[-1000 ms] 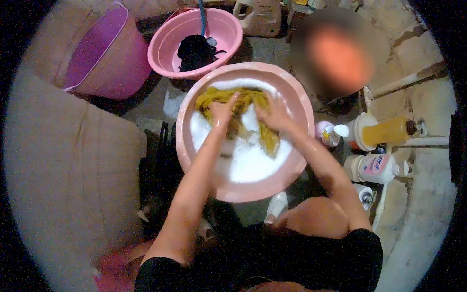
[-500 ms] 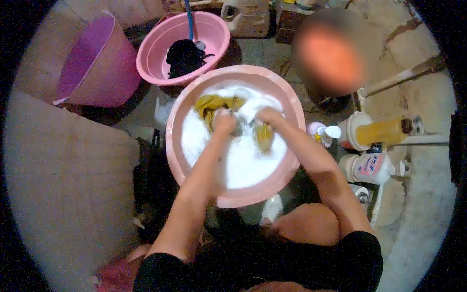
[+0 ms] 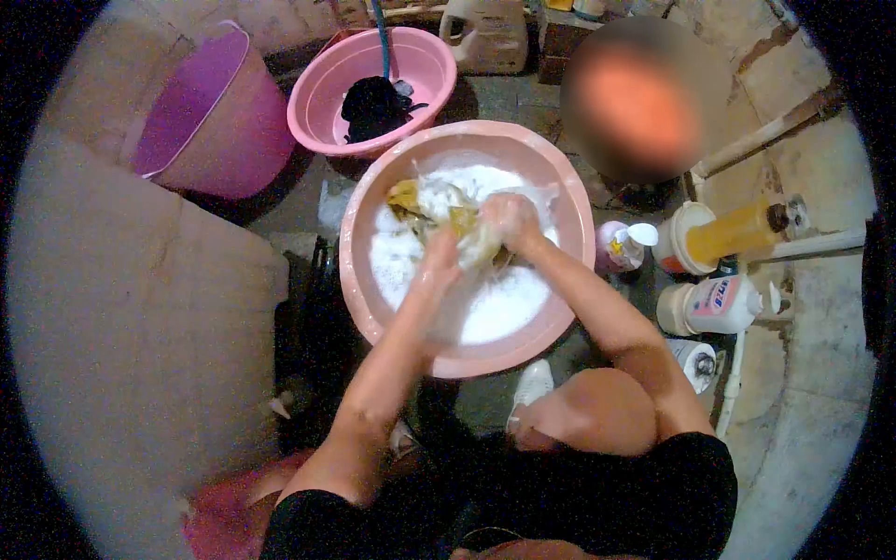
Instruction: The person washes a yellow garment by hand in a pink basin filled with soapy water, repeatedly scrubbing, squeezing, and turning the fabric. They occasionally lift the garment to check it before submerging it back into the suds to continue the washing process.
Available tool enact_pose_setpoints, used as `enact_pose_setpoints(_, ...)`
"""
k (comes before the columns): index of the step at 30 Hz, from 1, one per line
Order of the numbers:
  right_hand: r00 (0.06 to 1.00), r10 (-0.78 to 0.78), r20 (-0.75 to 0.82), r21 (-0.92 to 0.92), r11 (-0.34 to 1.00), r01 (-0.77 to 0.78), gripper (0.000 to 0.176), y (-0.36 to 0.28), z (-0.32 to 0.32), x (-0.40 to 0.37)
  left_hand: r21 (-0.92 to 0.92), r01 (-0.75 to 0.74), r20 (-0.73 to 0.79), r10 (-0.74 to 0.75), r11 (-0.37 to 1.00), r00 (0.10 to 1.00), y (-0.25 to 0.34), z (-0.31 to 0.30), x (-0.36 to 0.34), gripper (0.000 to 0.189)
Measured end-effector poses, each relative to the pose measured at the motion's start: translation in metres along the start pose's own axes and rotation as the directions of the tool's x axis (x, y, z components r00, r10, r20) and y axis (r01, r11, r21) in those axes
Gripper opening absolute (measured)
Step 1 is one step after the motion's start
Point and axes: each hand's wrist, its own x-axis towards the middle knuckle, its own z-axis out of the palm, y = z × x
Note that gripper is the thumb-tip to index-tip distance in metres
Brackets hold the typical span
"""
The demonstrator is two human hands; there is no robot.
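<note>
A large pink basin point(image 3: 467, 365) holds white suds point(image 3: 509, 308) and a yellow cloth point(image 3: 405, 196), partly covered by foam. My left hand point(image 3: 442, 254) is over the suds at the cloth's near side, smeared by motion, so its grip cannot be made out. To its right, my right hand point(image 3: 509, 222) is closed on a wet, foamy part of the cloth. The stretch of cloth between the two hands is blurred.
A smaller pink basin point(image 3: 313, 110) with black cloth point(image 3: 371, 105) and a blue hose stands behind. At the left is a tall pink bucket point(image 3: 247, 135). Bottles, including a yellow one point(image 3: 733, 233) and a white one point(image 3: 726, 303), line the right side.
Both hands have come closer together, with the foamy cloth bunched between them. The view has shifted slightly, so the basins sit further right.
</note>
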Motion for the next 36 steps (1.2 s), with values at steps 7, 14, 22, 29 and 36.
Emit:
enact_pose_setpoints(7,0.908,-0.354,-0.225,0.189,0.898,0.397,0.018,-0.123,0.005,-0.013,0.448,-0.225,-0.021,0.261,0.866,0.965,-0.002,-0.011,-0.009,0.037)
enact_pose_setpoints(14,0.993,0.067,0.095,-0.576,0.817,0.000,0.016,-0.024,0.008,0.014,-0.137,-0.114,-0.122,0.098,0.984,0.988,-0.016,0.016,-0.024,0.040)
enact_pose_setpoints(22,0.905,-0.340,-0.258,-0.024,0.938,0.345,0.014,-0.038,0.017,-0.010,-0.066,-0.155,-0.069,0.150,0.986,0.986,0.009,0.029,-0.042,0.040)
enact_pose_setpoints(29,0.977,-0.134,-0.167,-0.401,0.914,0.057,0.022,-0.083,-0.068,0.008,0.518,-0.459,-0.080,0.575,0.722,0.814,0.074,0.035,-0.038,0.044)
enact_pose_setpoints(36,0.976,0.215,0.023,-0.570,0.805,-0.163,0.062,0.013,-0.007,-0.002,0.946,0.184,0.032,0.644,-0.266,0.765,0.072,-0.026,0.003,0.019)
